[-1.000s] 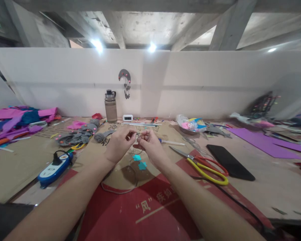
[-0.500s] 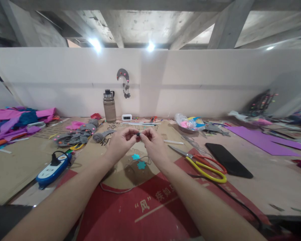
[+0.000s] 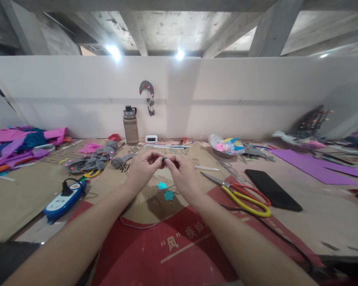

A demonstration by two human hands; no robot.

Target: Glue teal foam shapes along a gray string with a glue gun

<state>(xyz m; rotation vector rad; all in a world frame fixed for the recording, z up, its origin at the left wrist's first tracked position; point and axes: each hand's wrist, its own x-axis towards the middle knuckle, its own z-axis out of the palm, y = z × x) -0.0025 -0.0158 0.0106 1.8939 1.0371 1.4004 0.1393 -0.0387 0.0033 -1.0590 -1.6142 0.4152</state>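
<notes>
My left hand and my right hand meet over the cardboard, fingertips pinched together. Between them is a small dark piece, mostly covered by the fingers, so its kind does not show. Just below the hands lie two turquoise flower-shaped cutouts, one upper and one lower. A thin grey cord loops around them, and more of it trails over the red print toward my left forearm.
Right of my hands lie scissors with red and yellow handles and a black phone. A blue-and-white power strip is at left. A water bottle and small clock stand by the wall. Purple sheets lie at right.
Both hands stay in nearly the same place. The fingertips have shifted slightly around the small dark piece; the view has moved a touch.
</notes>
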